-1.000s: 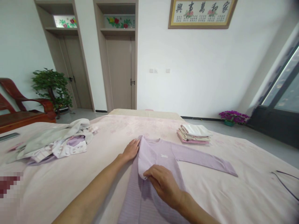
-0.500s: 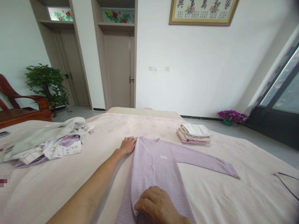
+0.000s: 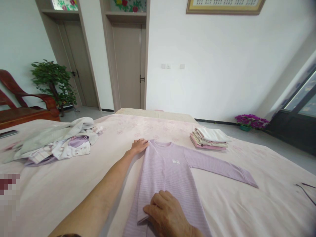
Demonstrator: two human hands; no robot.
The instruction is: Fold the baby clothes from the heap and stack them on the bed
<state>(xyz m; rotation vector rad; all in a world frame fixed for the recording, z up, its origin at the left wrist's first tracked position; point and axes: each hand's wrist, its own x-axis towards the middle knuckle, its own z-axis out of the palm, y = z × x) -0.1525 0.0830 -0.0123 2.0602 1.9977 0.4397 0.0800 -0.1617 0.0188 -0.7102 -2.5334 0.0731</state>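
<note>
A light purple striped long-sleeved shirt lies spread on the bed, its neckline facing away from me. One sleeve stretches out to the right; the other is folded in over the body and runs down toward me. At the left shoulder fold, my left hand has its curled fingers closed on the fabric edge. Lower down, my right hand is closed over the cuff end of the folded-in sleeve, thumb pointing left. Part of the shirt's lower body is hidden behind the right hand and the frame edge.
A stack of folded clothes sits beyond the outstretched sleeve. To the left lies a loose heap of clothes, with a phone past it. Dark cords rest at the right. The pink bedsheet covers the bed.
My view has tipped slightly downward and to the left. The folded-in sleeve's cuff lies flatter and straighter by my right hand. My left hand stays at the shoulder.
</note>
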